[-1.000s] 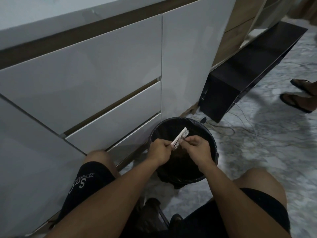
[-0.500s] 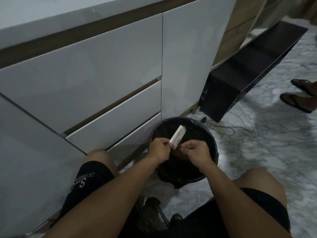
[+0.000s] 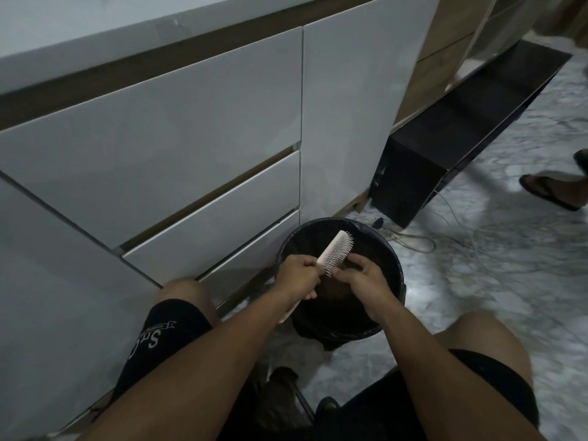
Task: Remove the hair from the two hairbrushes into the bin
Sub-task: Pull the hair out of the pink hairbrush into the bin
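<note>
Two hands over bin [image 3: 394,268]: left hand [image 3: 297,276] grips hairbrush [image 3: 339,251], right fingers [image 3: 342,272] at bristles.

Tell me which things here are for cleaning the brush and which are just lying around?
For the job:
hairbrush, held over the bin
bin
left hand, gripping the handle
right hand, picking at the bristles

Just lying around:
cables on the floor
drawers
dark shelf
sandal on someone's foot

— Where does the bin [image 3: 394,275] stand?
— On the floor [image 3: 477,281], just before the drawers [image 3: 191,186].
— And the hairbrush [image 3: 337,251]?
— Over the bin, between left hand [image 3: 297,276] and right hand [image 3: 366,280].
</note>
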`<state>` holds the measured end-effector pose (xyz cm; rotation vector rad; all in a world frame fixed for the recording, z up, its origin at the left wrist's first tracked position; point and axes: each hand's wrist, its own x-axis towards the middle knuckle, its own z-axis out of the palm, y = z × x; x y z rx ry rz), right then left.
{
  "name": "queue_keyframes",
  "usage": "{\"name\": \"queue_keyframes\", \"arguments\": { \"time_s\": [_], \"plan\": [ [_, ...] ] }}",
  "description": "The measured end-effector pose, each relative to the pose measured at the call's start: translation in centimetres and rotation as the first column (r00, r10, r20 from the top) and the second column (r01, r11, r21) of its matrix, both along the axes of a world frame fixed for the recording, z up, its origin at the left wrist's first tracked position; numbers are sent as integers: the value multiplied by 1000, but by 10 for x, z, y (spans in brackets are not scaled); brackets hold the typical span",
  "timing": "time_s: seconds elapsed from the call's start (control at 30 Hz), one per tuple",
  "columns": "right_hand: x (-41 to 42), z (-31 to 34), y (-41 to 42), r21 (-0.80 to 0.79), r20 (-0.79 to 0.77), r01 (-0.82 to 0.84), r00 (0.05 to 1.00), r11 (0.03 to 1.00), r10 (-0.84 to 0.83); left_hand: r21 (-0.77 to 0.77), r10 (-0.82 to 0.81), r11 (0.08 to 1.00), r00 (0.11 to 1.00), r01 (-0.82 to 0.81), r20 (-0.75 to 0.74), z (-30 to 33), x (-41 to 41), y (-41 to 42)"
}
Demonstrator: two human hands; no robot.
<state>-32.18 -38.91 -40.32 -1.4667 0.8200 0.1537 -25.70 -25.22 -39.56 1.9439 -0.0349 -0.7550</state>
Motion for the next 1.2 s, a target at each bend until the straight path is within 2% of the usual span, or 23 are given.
{"name": "queue_keyframes", "arguments": {
  "time_s": [0.2, 0.37, 0.53, 0.77, 0.9, 1.0, 1.1, 1.2],
  "plan": [
    [-2, 1, -1, -140, 41, 68, 997, 988, -63, -9, 84, 996, 996, -84, 37, -3, 7, 1],
    [-4, -4, -4, -388, -15, -109, 994, 915, 111, -12, 156, 988, 987, -156, 25, -9, 11, 5],
    [-8, -9, -4, -601, -175, -303, 953, 739, 248, -89, 254, 962, 966, -257, -43, -13, 14, 8],
    [-5, -10, -3, -498, -129, -274, 962, 823, 242, -124, 203, 968, 971, -219, -130, -9, 11, 8],
    [-6, -14, -3, -420, -211, -377, 925, 826, 315, -100, 162, 979, 978, -176, -135, -11, 8, 10],
    [-6, -15, -1, -435, -229, -394, 918, 810, 323, -84, 126, 987, 982, -138, -138, -10, 6, 11],
    [-4, -12, -1, -444, -103, -273, 962, 854, 254, -65, 105, 991, 983, -116, -152, -8, 7, 12],
    [0, -2, 3, -323, 43, -151, 984, 934, 174, -55, 76, 995, 984, -86, -161, -3, 6, 12]
  ]
}}
